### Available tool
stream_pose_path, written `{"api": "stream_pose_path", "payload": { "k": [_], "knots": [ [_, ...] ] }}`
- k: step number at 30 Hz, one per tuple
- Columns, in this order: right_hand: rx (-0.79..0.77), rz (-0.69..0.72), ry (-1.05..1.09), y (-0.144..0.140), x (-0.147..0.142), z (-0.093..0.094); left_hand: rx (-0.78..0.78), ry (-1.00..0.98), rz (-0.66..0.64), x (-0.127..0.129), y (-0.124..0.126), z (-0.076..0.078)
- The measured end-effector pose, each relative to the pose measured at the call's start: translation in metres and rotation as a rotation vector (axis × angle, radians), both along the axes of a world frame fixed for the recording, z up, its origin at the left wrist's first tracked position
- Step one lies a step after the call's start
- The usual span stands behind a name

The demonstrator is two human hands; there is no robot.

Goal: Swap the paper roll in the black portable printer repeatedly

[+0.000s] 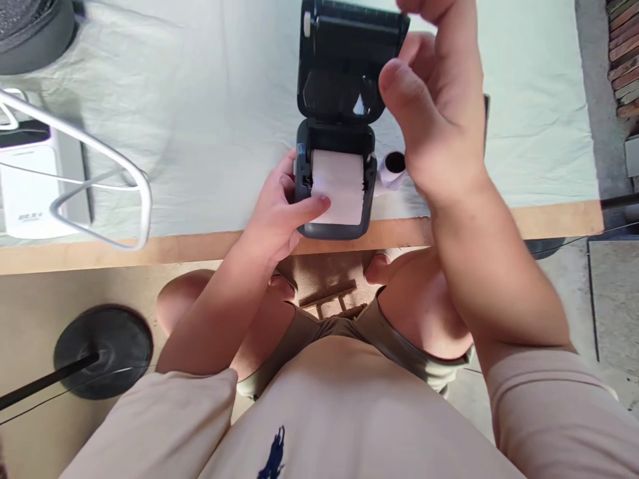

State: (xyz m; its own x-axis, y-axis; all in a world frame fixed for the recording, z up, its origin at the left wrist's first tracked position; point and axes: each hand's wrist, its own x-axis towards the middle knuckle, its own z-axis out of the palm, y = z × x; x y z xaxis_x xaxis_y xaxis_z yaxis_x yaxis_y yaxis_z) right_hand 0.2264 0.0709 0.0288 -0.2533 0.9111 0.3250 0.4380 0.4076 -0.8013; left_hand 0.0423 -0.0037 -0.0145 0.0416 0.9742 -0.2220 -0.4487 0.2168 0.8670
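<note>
— Right hand (434, 126) is closest to the camera, raised, fingers loosely curled and holding nothing. Where is the printer (335, 193) from it?

— Just below and to its left, at the table edge (150, 249). The lid (349, 53) stands open under its fingertips.

— And the left hand (279, 213)?

— It grips the printer's side, with the thumb pressed on the paper (339, 186). A spare roll (392, 166) lies under the right palm.

A paper roll (338, 185) sits in the printer (334, 133); a second roll (392, 168) lies right.
</note>
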Motion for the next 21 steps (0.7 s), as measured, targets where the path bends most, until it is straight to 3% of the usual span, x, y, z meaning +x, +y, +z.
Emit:
{"api": "stream_pose_path", "payload": {
  "k": [2, 4, 7, 11, 14, 18, 21],
  "knots": [
    [0.094, 0.03, 0.096, 0.002, -0.001, -0.004, -0.008, -0.003, -0.025, -0.001, 0.0, 0.001],
    [0.073, 0.091, 0.119, -0.003, -0.001, -0.006, 0.011, -0.029, -0.043, -0.002, 0.0, 0.0],
    [0.022, 0.194, -0.022, -0.014, 0.0, -0.001, 0.03, -0.084, -0.043, -0.002, -0.002, -0.002],
    [0.166, 0.284, -0.263, -0.023, -0.003, 0.01, -0.017, -0.166, -0.007, 0.0, -0.003, -0.001],
    [0.149, 0.301, -0.341, -0.023, -0.004, 0.014, -0.066, -0.146, 0.011, 0.002, -0.003, -0.001],
    [0.119, 0.286, -0.355, -0.021, -0.002, 0.009, 0.068, -0.063, -0.025, 0.003, -0.001, -0.002],
    [0.132, 0.282, -0.317, -0.023, 0.001, 0.003, 0.08, -0.073, -0.031, 0.004, -0.001, -0.001]
  ]
}}
